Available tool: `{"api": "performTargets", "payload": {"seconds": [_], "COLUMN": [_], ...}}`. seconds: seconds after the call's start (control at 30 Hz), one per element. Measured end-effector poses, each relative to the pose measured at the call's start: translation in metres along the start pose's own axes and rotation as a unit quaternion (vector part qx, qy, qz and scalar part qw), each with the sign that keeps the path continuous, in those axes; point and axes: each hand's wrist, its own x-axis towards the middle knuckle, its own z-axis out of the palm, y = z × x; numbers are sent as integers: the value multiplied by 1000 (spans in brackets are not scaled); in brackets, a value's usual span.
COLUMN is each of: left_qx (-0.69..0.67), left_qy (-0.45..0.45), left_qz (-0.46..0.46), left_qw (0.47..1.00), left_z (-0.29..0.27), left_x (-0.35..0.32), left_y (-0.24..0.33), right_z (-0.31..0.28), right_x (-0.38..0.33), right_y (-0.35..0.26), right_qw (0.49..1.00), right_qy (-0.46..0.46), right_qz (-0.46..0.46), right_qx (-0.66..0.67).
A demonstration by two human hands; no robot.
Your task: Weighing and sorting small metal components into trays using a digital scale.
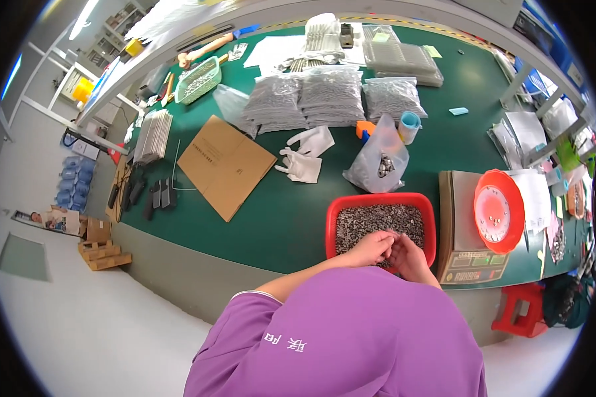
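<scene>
A red tray [331, 228] full of small grey metal parts [377, 218] stands at the table's front edge, right before me. Over its near side my left hand [371, 249] and my right hand [412, 258] meet, fingertips drawn together in a pinch. Whatever lies between the fingers is too small or too covered to make out. Just beyond the tray, a clear plastic bag [367, 169] holds some shiny metal pieces. On the right, a shallow red bowl [518, 212] with a few small parts rests on a weighing scale [473, 266].
Filled clear bags [331, 96] are stacked at the back of the green table [271, 238]. White gloves [302, 165] and a flat cardboard sheet [225, 165] lie left of the tray. A blue-and-white tape roll [409, 127] stands behind the plastic bag. Shelf posts rise at both sides.
</scene>
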Motion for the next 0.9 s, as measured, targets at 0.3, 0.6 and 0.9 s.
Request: {"api": "performTargets", "payload": {"seconds": [0.3,0.6,0.9], "left_qx": [21,-90,-156], "left_qy": [5,-10,39], "left_qz": [-1,5,-62], "left_qw": [1000,996,985], "left_z": [-1,-13,-14], "left_x": [-4,-2,-4], "left_y": [11,10,18], "right_z": [15,34,23], "right_x": [3,-10,-68], "right_y": [-1,-13,-121], "right_qw": [997,992,720], "right_qy": [54,90,392], "right_qz": [-29,-79,-421], "right_qx": [44,41,-388]}}
